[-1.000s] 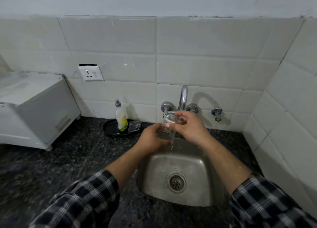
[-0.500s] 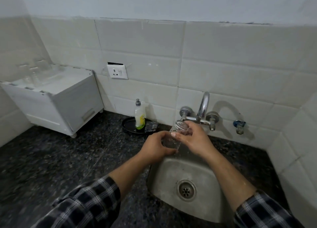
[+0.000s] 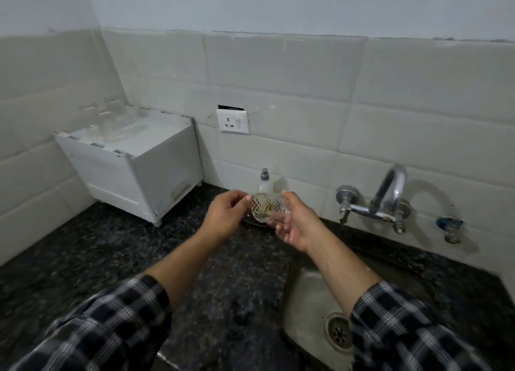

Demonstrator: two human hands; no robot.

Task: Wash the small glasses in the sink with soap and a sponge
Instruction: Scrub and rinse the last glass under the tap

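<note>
glass: held tipped on its side above the counter, left of the sink, just in front of the soap bottle.
right hand: curled round the glass, grasping it.
left hand: fingertips pinched on the glass's end.

- Dark speckled stone surface runs along two walls, meets corner at far left.
- White boxy cabinet stands on surface in that corner, on short feet, slot handle low on front.
- White wall socket with switch on pale tiled wall, right of cabinet; dark gap above its plate.
- Chrome tap, curved spout, two knobs, wall-mounted.
- Small blue-handled valve right of tap.
</note>
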